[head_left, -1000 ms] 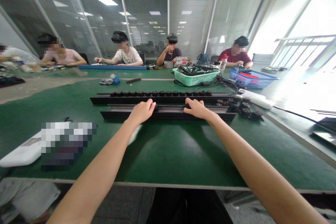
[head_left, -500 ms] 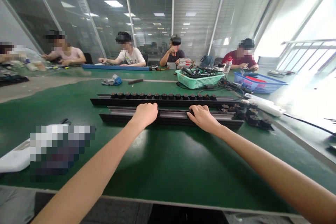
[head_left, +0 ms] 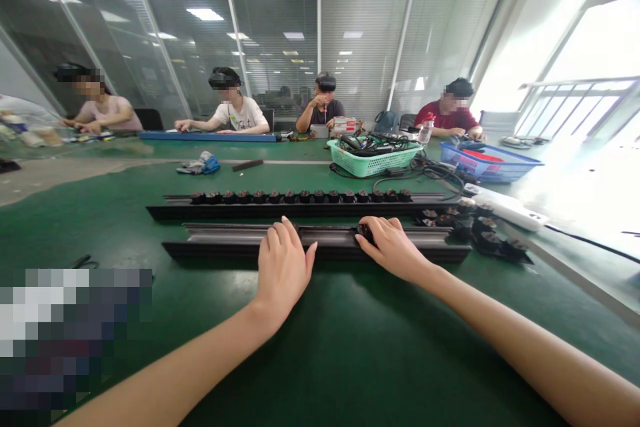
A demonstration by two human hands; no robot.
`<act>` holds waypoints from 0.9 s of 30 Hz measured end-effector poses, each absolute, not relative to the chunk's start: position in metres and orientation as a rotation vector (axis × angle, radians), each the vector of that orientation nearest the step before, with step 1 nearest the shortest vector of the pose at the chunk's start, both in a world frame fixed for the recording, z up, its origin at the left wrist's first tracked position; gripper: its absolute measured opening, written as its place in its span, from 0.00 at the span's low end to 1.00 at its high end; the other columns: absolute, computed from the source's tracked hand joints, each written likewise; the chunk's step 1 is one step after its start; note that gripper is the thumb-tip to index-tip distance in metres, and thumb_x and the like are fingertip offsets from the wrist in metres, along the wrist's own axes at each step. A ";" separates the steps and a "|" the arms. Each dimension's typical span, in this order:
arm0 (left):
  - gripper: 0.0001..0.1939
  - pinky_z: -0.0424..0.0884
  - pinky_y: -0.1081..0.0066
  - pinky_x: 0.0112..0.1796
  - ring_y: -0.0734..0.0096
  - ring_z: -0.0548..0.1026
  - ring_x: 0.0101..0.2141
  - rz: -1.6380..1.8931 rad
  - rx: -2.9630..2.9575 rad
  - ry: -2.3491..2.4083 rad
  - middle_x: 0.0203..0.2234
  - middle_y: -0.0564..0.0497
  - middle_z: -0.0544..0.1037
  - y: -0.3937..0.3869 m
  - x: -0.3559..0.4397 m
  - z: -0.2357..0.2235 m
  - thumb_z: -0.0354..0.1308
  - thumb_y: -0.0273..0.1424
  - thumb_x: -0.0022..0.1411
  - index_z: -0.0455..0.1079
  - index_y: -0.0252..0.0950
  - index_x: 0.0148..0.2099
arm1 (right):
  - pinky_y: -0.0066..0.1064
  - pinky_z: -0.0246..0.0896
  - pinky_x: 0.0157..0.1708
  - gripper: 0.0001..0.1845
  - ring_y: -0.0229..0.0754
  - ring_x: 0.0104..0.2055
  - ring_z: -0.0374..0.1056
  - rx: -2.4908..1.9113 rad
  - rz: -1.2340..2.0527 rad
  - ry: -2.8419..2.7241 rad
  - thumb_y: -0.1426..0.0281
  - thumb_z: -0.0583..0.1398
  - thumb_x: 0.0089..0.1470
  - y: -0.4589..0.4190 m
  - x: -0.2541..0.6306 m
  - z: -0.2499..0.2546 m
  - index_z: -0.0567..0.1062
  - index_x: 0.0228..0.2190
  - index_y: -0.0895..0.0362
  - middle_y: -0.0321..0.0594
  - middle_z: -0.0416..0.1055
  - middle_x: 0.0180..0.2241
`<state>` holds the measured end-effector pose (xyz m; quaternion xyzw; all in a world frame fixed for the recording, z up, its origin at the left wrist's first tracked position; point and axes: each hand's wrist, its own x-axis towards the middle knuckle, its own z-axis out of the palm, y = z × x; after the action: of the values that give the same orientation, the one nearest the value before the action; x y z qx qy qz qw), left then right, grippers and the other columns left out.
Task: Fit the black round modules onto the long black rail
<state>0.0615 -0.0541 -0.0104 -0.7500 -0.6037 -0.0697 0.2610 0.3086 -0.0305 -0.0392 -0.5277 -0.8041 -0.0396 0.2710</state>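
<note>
Black metal-looking rail (head_left: 240, 248) lying across the green table (head_left: 350, 340) in front of me, my right hand (head_left: 393, 245) pinching a small dark part (head_left: 366, 233) over its channel, left hand (head_left: 286, 263) resting on it, fingers loosely extended.

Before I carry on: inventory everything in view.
Front rail: one, black with silvery channel, at hands.
Rear rail: one, black, beyond.
Round parts: about fifteen, black, along rear rail.
Loose parts: several, black, right of rails.
Green basket: one, with dark cables, beyond rails.
Blue basket: one, right of green basket.
Bottle: one, clear, between baskets.
Power strip: one, white, right.
Cloth bundle: one, blue-grey, beyond rails.
Short bar: one, dark, beside cloth bundle.
Long bar: one, blue, far side.
Pixelated item: uncertain, lower left.
Table: one, green, beneath.
People: at least four, across table.
Left hand: one, at front rail; grip hidden.
Right hand: one, holding small dark part.
</note>
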 end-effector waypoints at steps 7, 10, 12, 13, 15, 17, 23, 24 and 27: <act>0.44 0.69 0.47 0.65 0.33 0.64 0.70 -0.330 -2.144 -1.486 0.69 0.17 0.63 -0.060 0.054 -0.038 0.48 0.49 0.77 0.58 0.11 0.74 | 0.43 0.59 0.51 0.11 0.50 0.43 0.73 -1.457 0.007 -2.068 0.59 0.59 0.68 -0.027 0.311 -0.037 0.69 0.46 0.53 0.43 0.77 0.39; 0.45 0.71 0.46 0.64 0.31 0.65 0.69 -0.302 -2.138 -1.504 0.70 0.16 0.62 -0.060 0.054 -0.039 0.51 0.51 0.76 0.57 0.11 0.74 | 0.42 0.59 0.50 0.11 0.50 0.42 0.73 -1.459 -0.011 -2.027 0.59 0.60 0.67 -0.026 0.310 -0.039 0.69 0.44 0.53 0.42 0.76 0.38; 0.46 0.71 0.45 0.63 0.31 0.66 0.69 -0.313 -2.145 -1.517 0.69 0.16 0.63 -0.059 0.053 -0.039 0.50 0.51 0.76 0.57 0.13 0.75 | 0.42 0.59 0.50 0.10 0.50 0.43 0.72 -1.447 -0.032 -2.015 0.60 0.60 0.66 -0.026 0.309 -0.040 0.69 0.42 0.52 0.42 0.76 0.38; 0.45 0.71 0.44 0.63 0.31 0.66 0.69 -0.326 -2.153 -1.522 0.69 0.16 0.63 -0.059 0.052 -0.039 0.50 0.51 0.76 0.57 0.13 0.75 | 0.42 0.59 0.49 0.09 0.50 0.42 0.71 -1.442 -0.040 -2.013 0.61 0.60 0.66 -0.025 0.309 -0.040 0.68 0.42 0.52 0.42 0.76 0.38; 0.44 0.71 0.44 0.64 0.32 0.67 0.68 -0.346 -2.161 -1.525 0.69 0.17 0.64 -0.058 0.050 -0.039 0.50 0.51 0.76 0.58 0.14 0.75 | 0.42 0.59 0.49 0.08 0.50 0.42 0.70 -1.437 -0.050 -2.011 0.62 0.60 0.65 -0.025 0.308 -0.041 0.68 0.41 0.52 0.41 0.75 0.37; 0.44 0.70 0.44 0.64 0.32 0.67 0.68 -0.352 -2.159 -1.518 0.69 0.18 0.64 -0.058 0.049 -0.040 0.50 0.52 0.76 0.58 0.15 0.75 | 0.42 0.58 0.49 0.08 0.49 0.41 0.70 -1.439 -0.057 -2.005 0.62 0.60 0.65 -0.024 0.308 -0.042 0.68 0.40 0.52 0.41 0.75 0.37; 0.45 0.66 0.44 0.67 0.33 0.66 0.69 -0.388 -2.163 -1.521 0.69 0.19 0.65 -0.059 0.050 -0.041 0.52 0.53 0.75 0.59 0.15 0.74 | 0.43 0.57 0.49 0.07 0.49 0.38 0.69 -1.452 -0.123 -1.988 0.62 0.57 0.66 -0.023 0.306 -0.047 0.67 0.39 0.52 0.40 0.73 0.33; 0.46 0.66 0.44 0.67 0.32 0.66 0.69 -0.378 -2.157 -1.525 0.69 0.19 0.65 -0.060 0.051 -0.041 0.53 0.53 0.75 0.59 0.15 0.75 | 0.43 0.57 0.49 0.07 0.49 0.37 0.69 -1.452 -0.142 -1.986 0.62 0.57 0.66 -0.024 0.305 -0.047 0.67 0.39 0.52 0.40 0.73 0.33; 0.49 0.65 0.44 0.67 0.29 0.67 0.68 -0.305 -2.141 -1.528 0.69 0.16 0.64 -0.061 0.054 -0.040 0.60 0.52 0.71 0.57 0.12 0.74 | 0.42 0.57 0.50 0.07 0.49 0.37 0.69 -1.455 -0.189 -1.977 0.62 0.56 0.66 -0.025 0.302 -0.048 0.67 0.39 0.52 0.41 0.74 0.33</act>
<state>0.0537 -0.0611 -0.0400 -0.7839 -0.5597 -0.1119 0.2443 0.3020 -0.0249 -0.0479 -0.5572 -0.7571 -0.0725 0.3332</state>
